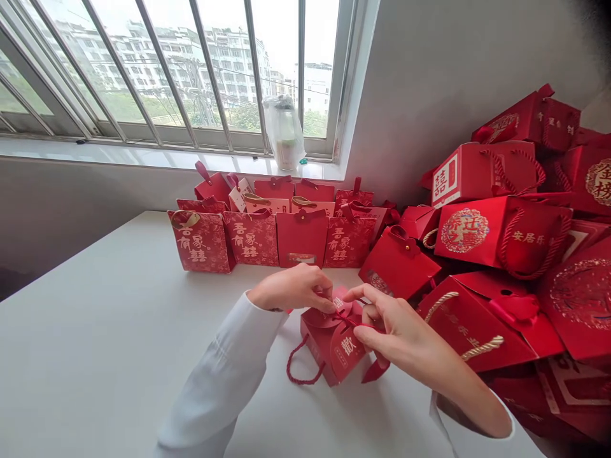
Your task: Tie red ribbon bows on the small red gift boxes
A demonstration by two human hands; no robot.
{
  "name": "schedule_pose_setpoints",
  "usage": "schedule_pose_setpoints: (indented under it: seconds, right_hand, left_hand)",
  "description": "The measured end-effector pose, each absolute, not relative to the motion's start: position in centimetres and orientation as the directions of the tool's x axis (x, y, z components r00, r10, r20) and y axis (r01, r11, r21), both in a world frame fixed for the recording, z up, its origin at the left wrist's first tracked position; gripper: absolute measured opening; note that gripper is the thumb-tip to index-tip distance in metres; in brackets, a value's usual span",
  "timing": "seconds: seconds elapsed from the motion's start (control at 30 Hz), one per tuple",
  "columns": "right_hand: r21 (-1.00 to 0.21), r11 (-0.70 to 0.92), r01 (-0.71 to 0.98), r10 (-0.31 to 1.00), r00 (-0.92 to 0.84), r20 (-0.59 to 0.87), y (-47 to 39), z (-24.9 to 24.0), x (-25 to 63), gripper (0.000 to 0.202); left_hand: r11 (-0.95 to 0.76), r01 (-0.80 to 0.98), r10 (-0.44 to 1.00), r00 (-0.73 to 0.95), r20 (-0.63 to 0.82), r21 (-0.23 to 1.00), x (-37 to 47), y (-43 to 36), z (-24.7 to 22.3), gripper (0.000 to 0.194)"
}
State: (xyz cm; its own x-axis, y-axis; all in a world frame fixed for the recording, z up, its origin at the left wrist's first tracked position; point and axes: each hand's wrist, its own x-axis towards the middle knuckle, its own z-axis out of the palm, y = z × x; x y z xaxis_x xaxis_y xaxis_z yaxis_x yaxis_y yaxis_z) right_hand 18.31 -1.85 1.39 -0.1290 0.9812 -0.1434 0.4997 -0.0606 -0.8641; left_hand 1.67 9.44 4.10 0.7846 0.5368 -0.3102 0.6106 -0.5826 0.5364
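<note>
A small red gift box with gold lettering stands on the white table in front of me. Its top flaps are folded together, and a thin dark red ribbon crosses over them. My left hand, from the left, pinches the ribbon at the top of the box. On the other side my right hand has its fingers curled around the ribbon, thumb near the box's front, index finger bent over the top. The fingers partly hide the ribbon. A twisted rope handle hangs loose at the box's left side.
Rows of red gift bags stand at the back of the white table. Many red boxes with rope handles are heaped at the right, close to my right forearm. A plastic-wrapped cup sits on the sill by the barred window.
</note>
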Motion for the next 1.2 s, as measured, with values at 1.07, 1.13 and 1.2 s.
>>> schedule_pose_setpoints:
  seconds: [1.07,1.13,1.2]
  right_hand:
    - [-0.894,-0.078,0.441,0.995,-0.027,-0.100,0.1,0.7,19.5,0.012]
    - [-0.898,-0.071,0.435,0.997,0.014,-0.073,0.4,0.3,19.2,0.010]
    - [-0.905,-0.047,0.422,0.999,0.025,-0.040,0.6,-0.1,19.2,0.011]
  left_hand:
    - [-0.489,0.616,0.567,0.763,-0.311,0.617,1.3,9.3,3.9,0.042]
    - [-0.456,0.635,0.573,0.745,-0.341,0.623,1.3,9.4,3.8,0.034]
    - [-0.431,0.645,0.572,0.736,-0.362,0.631,1.2,9.5,3.8,0.026]
